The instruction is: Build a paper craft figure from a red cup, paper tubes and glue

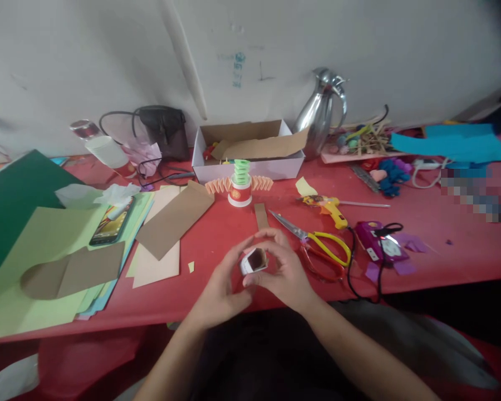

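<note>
Above the table's front edge, a small angular cardboard tube (248,265), white outside and brown inside, is held with its opening facing up. My right hand (284,273) grips its right side, thumb in front and fingers behind. My left hand (221,289) curls round its left side, fingertips at the back near the right fingers. A brown cardboard strip (261,216) lies just beyond my hands. Behind it stands a red-and-white paper cup (239,195) with folded orange paper arms and a green folded strip on top. Scissors (304,235) with yellow and red handles lie to the right.
A yellow glue gun (334,211) and a purple corded device (378,242) lie to the right. Coloured paper (45,234), brown card (175,220) and a phone (112,223) lie left. A white box (250,170) and metal jug (321,111) stand by the wall.
</note>
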`<state>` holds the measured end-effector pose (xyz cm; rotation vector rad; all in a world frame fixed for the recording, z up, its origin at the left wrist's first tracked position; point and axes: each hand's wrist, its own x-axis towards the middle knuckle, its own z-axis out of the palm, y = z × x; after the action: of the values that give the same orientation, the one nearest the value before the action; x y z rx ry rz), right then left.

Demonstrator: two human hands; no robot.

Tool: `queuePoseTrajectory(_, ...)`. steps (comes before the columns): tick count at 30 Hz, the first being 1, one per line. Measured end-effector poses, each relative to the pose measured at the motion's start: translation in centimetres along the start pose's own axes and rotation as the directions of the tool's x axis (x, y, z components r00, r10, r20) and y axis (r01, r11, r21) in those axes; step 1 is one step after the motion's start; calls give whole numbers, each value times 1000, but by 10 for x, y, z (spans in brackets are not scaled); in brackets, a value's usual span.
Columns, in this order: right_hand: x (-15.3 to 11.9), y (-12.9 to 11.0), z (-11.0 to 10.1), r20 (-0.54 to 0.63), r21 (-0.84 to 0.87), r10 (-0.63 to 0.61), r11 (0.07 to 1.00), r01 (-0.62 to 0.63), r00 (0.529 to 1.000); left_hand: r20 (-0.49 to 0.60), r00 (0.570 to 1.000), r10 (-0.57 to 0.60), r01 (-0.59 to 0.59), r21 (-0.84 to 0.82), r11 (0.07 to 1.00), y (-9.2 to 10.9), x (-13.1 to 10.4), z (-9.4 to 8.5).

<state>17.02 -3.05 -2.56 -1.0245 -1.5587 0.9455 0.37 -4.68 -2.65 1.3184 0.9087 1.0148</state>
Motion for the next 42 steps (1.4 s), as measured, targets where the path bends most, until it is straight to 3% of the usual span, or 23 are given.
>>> queuePoseTrajectory(2, -1, 0, 5, -10, -8, 65, 998, -65, 998, -62, 998, 4, 0, 69, 998, -4, 2, 5)
queuePoseTrajectory(4, -1, -1, 8, 13, 5, 108, 994, -108, 994, -94, 993, -66, 64, -22, 998, -10, 4, 10)
queuePoseTrajectory(7, -2, -1, 7, 116, 139, 160, 975, -175, 980, -15, 981, -195, 187, -216, 958, -15, 5, 14)
queuePoseTrajectory(10, -3, 0, 6, 247, 335, 314, 860, -385, 917, 71, 962, -264, 273, -266, 925, -15, 4, 16)
queuePoseTrajectory(12, -3, 2, 5, 268, 408, 372, 792, -455, 888, 73, 955, -288, 296, -276, 914, -15, 3, 18)
queuePoseTrajectory(15, -3, 3, 5, 186, 386, 323, 845, -371, 928, 10, 963, -269, 263, -253, 931, -18, 3, 20)
queuePoseTrajectory(19, -5, 0, 3, 85, 216, 198, 953, -212, 977, -150, 976, -158, 141, -121, 983, -23, 7, 17)
queuePoseTrajectory(21, -6, -1, 3, 33, 143, 165, 975, -168, 986, -209, 976, -62, 63, -1, 998, -25, 9, 15)
queuePoseTrajectory(24, -5, -1, 2, 16, 69, 162, 984, -163, 987, -215, 971, 102, -42, 266, 963, -26, 8, 12)
queuePoseTrajectory(27, -5, 4, 0, -6, 82, 174, 982, -173, 985, -209, 970, 124, -18, 447, 894, -26, 4, 5)
queuePoseTrajectory(29, -5, 8, -2, -7, 157, 204, 967, -201, 979, -233, 970, 69, 33, 408, 912, -24, 2, -2)
queuePoseTrajectory(34, -6, 19, -5, 120, 365, 296, 874, -320, 948, -274, 955, -112, 127, 39, 991, -18, -1, -18)
queuePoseTrajectory(42, -6, 27, -3, 195, 591, 348, 705, -393, 917, -333, 941, -57, 57, -9, 998, -12, -2, -17)
